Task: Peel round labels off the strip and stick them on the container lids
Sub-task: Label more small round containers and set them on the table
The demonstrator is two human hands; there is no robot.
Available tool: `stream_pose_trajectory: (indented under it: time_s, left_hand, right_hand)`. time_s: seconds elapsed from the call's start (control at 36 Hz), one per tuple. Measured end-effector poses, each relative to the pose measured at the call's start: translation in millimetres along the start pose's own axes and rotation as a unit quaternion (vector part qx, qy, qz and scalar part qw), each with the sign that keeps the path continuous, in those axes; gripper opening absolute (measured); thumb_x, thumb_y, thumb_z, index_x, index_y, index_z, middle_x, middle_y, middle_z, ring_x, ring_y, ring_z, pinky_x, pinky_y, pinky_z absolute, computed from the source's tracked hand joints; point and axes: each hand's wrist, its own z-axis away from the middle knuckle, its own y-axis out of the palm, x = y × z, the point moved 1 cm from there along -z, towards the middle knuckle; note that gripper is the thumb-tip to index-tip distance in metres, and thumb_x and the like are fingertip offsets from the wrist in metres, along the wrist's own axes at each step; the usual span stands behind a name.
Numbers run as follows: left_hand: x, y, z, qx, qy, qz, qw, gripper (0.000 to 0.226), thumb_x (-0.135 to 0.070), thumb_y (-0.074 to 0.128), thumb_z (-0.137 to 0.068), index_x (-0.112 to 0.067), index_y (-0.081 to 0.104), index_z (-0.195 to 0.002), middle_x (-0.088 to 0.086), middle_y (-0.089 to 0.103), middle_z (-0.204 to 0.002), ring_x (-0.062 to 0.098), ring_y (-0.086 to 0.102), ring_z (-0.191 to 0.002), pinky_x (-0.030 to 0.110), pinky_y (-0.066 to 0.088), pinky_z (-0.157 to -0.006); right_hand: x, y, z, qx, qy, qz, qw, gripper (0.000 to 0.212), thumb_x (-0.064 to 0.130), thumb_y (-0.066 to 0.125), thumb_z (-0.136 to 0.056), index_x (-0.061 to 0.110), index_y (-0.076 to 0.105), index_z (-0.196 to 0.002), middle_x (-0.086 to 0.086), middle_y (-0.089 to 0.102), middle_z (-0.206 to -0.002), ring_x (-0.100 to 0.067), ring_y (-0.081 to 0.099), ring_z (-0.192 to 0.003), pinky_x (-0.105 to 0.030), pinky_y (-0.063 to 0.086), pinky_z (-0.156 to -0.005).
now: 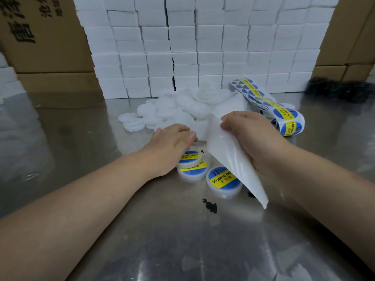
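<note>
The label strip (288, 116) curls at the right of the counter (182, 240). The right hand (251, 138) pinches its bare white backing in its fingers, just above three labelled lids (222, 179). The left hand (172, 147) lies palm down on the plain lids (162, 110); whether its fingers grip one cannot be told.

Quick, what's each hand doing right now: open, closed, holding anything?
Left hand: at the plain lids, grip cannot be told.
Right hand: closed, pinching the white backing strip.
</note>
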Motion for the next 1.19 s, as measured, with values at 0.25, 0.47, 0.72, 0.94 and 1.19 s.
stream_pose_trajectory:
  time_s: [0.25,0.47,0.72,0.94,1.19]
  left_hand:
    - [1.6,4.3,-1.9,0.074,-0.005,-0.003,0.997,0.051,-0.036,0.01,-0.1,-0.022,0.05,-0.128,-0.007,0.04,-0.141,0.011,0.023,-0.136,0.033,0.0,-0.11]
    - [2.6,4.3,-4.6,0.03,-0.001,-0.001,1.0,0.03,-0.036,0.02,-0.099,-0.034,0.048,-0.089,-0.003,0.055,-0.125,0.014,0.043,-0.123,0.033,0.002,-0.113]
    - [3.8,4.0,-1.7,0.053,-0.007,0.047,0.997,0.049,-0.045,0.023,-0.098,-0.017,0.046,-0.132,-0.001,0.04,-0.145,0.021,0.029,-0.136,0.04,0.018,-0.114]
    - [2.8,2.5,-3.1,0.035,0.005,0.024,0.999,0.044,-0.037,0.028,-0.099,-0.015,0.058,-0.123,0.001,0.048,-0.139,0.02,0.039,-0.131,0.04,0.026,-0.11]
    - [5.7,1.6,-3.5,-0.036,-0.013,0.023,0.999,0.036,-0.035,0.038,-0.095,-0.013,0.065,-0.103,-0.003,0.058,-0.115,0.016,0.051,-0.108,0.031,0.038,-0.093]
  right_hand:
    - [2.8,-3.7,-3.9,0.074,0.037,0.005,0.997,0.022,-0.002,0.053,-0.081,0.016,0.063,-0.089,-0.01,0.062,-0.078,-0.018,0.055,-0.065,-0.027,0.048,-0.064]
    - [11.0,-8.2,-2.1,0.138,0.089,0.02,0.986,0.035,-0.009,0.047,-0.076,-0.023,0.04,-0.108,-0.017,0.041,-0.084,-0.028,0.037,-0.076,-0.027,0.032,-0.06]
    - [9.1,-10.3,-3.3,0.162,0.017,0.063,0.985,0.038,-0.015,0.043,-0.074,0.011,0.069,-0.082,-0.008,0.06,-0.069,-0.015,0.051,-0.057,-0.02,0.041,-0.053]
    - [9.4,-6.4,0.1,0.079,-0.07,0.161,0.981,0.029,-0.012,0.05,-0.075,0.009,0.069,-0.068,0.008,0.055,-0.047,-0.002,0.043,-0.042,-0.009,0.033,-0.041]
    - [7.3,-2.6,3.6,0.022,-0.1,0.09,0.991,0.021,-0.009,0.041,-0.072,-0.011,0.059,-0.082,-0.028,0.055,-0.067,-0.012,0.047,-0.059,-0.02,0.036,-0.058]
